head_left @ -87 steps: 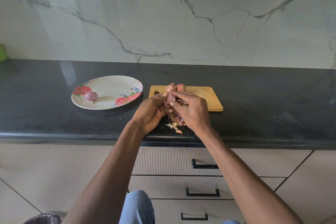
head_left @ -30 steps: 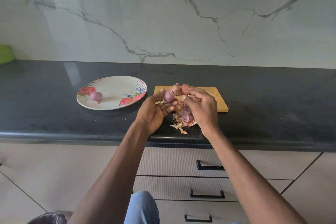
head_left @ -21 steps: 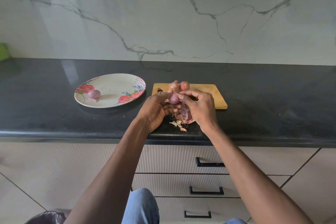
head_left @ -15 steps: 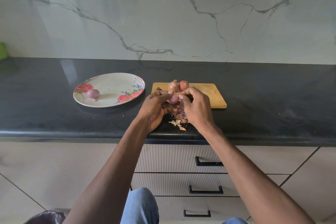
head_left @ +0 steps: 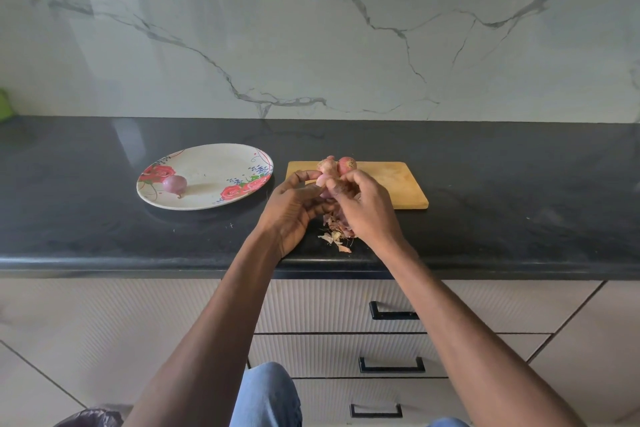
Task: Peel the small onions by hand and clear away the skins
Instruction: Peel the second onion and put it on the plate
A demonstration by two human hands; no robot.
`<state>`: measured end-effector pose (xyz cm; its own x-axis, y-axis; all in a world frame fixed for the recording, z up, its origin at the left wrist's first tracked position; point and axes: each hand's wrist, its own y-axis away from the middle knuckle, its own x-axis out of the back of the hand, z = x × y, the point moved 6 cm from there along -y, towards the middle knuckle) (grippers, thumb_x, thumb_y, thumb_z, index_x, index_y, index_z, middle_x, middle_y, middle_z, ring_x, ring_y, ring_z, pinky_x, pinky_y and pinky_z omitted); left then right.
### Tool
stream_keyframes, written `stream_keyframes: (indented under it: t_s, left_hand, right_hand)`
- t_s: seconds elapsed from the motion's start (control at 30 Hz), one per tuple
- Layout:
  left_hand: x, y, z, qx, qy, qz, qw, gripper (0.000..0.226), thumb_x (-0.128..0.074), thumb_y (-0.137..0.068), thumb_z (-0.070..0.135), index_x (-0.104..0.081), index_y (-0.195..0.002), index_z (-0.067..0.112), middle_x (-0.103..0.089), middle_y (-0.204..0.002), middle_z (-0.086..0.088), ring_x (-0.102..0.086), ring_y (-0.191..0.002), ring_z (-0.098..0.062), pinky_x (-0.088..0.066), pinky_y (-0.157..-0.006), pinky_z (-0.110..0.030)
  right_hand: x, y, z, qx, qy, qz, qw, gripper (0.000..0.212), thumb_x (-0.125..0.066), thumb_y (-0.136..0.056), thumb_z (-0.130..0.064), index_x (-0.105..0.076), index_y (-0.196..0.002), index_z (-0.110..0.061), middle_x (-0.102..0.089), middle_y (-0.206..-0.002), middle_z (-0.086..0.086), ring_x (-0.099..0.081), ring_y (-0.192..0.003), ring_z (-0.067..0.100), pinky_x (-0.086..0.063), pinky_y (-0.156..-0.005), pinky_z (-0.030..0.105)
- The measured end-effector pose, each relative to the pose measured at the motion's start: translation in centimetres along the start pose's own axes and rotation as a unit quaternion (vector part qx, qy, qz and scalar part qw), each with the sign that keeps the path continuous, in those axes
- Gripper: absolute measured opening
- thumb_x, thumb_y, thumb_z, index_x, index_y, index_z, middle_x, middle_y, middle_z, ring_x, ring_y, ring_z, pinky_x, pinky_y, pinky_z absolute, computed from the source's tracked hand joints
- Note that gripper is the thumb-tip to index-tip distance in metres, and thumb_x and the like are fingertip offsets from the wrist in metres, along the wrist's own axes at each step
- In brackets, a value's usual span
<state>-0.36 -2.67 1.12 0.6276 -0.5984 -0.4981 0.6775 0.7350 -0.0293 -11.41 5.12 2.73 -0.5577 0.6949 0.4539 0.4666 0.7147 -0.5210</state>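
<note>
My left hand (head_left: pixel 291 208) grips a small purple onion (head_left: pixel 322 180) above the counter's front edge. My right hand (head_left: pixel 363 206) pinches the skin on that onion, its fingertips against it. Under both hands lies a pile of loose onion skins (head_left: pixel 337 234) on the black counter. Two unpeeled onions (head_left: pixel 337 165) sit on the wooden cutting board (head_left: pixel 398 184) just behind my fingers. One peeled onion (head_left: pixel 175 184) rests on the floral plate (head_left: pixel 214 166) to the left.
The black counter (head_left: pixel 519 218) runs the full width, backed by a marble wall. Drawers with black handles (head_left: pixel 393 314) are below. A dark bin bag (head_left: pixel 90 419) shows at the bottom left. A green object (head_left: pixel 4 109) sits at the far left edge.
My hands have closed together again around the onion after the left hand briefly held it up apart from the right. The skin pile and plate stay in place.
</note>
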Motion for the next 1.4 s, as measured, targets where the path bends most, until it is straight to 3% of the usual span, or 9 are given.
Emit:
stream_keyframes:
  t_s: [0.13,0.27,0.4,0.5,0.6,0.8,1.1,1.27,1.4]
  left_hand:
    - [-0.1,0.0,0.1,-0.007,-0.009,-0.001,1.000,0.011,-0.061,-0.095,0.001,-0.060,-0.105,0.003,-0.068,-0.083,-0.014,-0.068,-0.070,-0.020,-0.059,-0.063,-0.028]
    - [-0.3,0.1,0.0,-0.006,-0.028,-0.005,1.000,0.014,-0.062,-0.093,0.001,-0.060,-0.107,0.000,-0.069,-0.085,-0.017,-0.068,-0.067,-0.023,-0.058,-0.059,-0.028]
    - [-0.3,0.2,0.0,-0.008,-0.026,0.001,1.000,0.013,-0.059,-0.095,0.000,-0.060,-0.108,-0.001,-0.070,-0.087,-0.017,-0.069,-0.068,-0.022,-0.059,-0.059,-0.029]
    - [0.3,0.0,0.1,-0.018,-0.018,0.029,0.999,0.009,-0.057,-0.097,0.000,-0.061,-0.105,-0.001,-0.068,-0.091,-0.017,-0.068,-0.073,-0.023,-0.061,-0.067,-0.029]
    - [0.3,-0.1,0.0,-0.007,-0.010,0.023,1.000,0.006,-0.054,-0.099,0.001,-0.058,-0.103,0.000,-0.067,-0.096,-0.021,-0.070,-0.081,-0.030,-0.063,-0.072,-0.032]
    - [0.4,-0.3,-0.1,0.006,0.015,0.020,1.000,0.012,-0.046,-0.105,0.009,-0.056,-0.109,0.003,-0.069,-0.094,-0.018,-0.070,-0.079,-0.026,-0.062,-0.074,-0.034]
    - [-0.4,0.2,-0.2,0.020,-0.002,-0.006,1.000,0.012,-0.048,-0.105,0.010,-0.056,-0.103,0.002,-0.071,-0.090,-0.018,-0.074,-0.077,-0.027,-0.062,-0.066,-0.032]
    - [0.0,0.0,-0.4,0.023,-0.008,-0.006,1.000,0.013,-0.052,-0.102,0.009,-0.057,-0.113,0.004,-0.071,-0.101,-0.017,-0.070,-0.090,-0.026,-0.057,-0.090,-0.042]
    - [0.0,-0.1,-0.3,0.006,0.003,-0.019,1.000,0.023,-0.057,-0.096,-0.001,-0.058,-0.118,0.002,-0.070,-0.099,-0.017,-0.069,-0.084,-0.024,-0.060,-0.080,-0.036]
  right_hand:
    - [-0.3,0.2,-0.6,0.041,0.021,-0.028,0.999,0.022,-0.051,-0.106,-0.026,-0.067,-0.106,-0.010,-0.073,-0.091,-0.002,-0.062,-0.066,-0.001,-0.045,-0.057,0.017]
    - [-0.1,0.2,-0.7,0.031,0.046,-0.024,0.998,0.024,-0.047,-0.107,-0.017,-0.065,-0.103,-0.001,-0.070,-0.086,0.008,-0.062,-0.069,0.017,-0.048,-0.058,0.031]
    - [0.3,0.3,-0.6,0.014,0.052,0.019,0.998,0.019,-0.047,-0.106,-0.013,-0.062,-0.103,-0.001,-0.063,-0.083,0.003,-0.053,-0.062,0.004,-0.041,-0.052,0.015]
    - [1.5,0.3,-0.3,0.012,0.039,0.093,0.995,0.010,-0.052,-0.101,-0.004,-0.061,-0.105,-0.002,-0.062,-0.090,0.002,-0.054,-0.069,0.005,-0.044,-0.059,0.016]
    - [1.3,0.5,-0.7,0.037,0.048,0.083,0.995,0.048,-0.055,-0.083,0.020,-0.061,-0.123,-0.006,-0.062,-0.116,0.006,-0.059,-0.106,0.015,-0.052,-0.091,0.023]
    - [1.5,1.1,-2.1,0.134,0.029,0.099,0.986,0.022,-0.079,-0.086,-0.016,-0.077,-0.106,-0.005,-0.071,-0.101,0.006,-0.066,-0.093,0.017,-0.056,-0.080,0.030]
    - [0.7,0.9,-1.8,0.145,0.093,0.106,0.979,0.008,-0.066,-0.087,0.005,-0.063,-0.086,-0.002,-0.063,-0.091,0.007,-0.058,-0.087,0.021,-0.052,-0.077,0.035]
    - [1.6,0.9,-1.4,0.117,0.083,0.149,0.978,0.029,-0.060,-0.082,0.017,-0.066,-0.104,-0.001,-0.065,-0.105,0.009,-0.061,-0.101,0.022,-0.053,-0.089,0.032]
    - [1.7,0.9,-1.9,0.135,0.038,0.128,0.982,0.022,-0.067,-0.091,-0.001,-0.074,-0.112,-0.005,-0.068,-0.111,0.007,-0.064,-0.109,0.019,-0.052,-0.093,0.025]
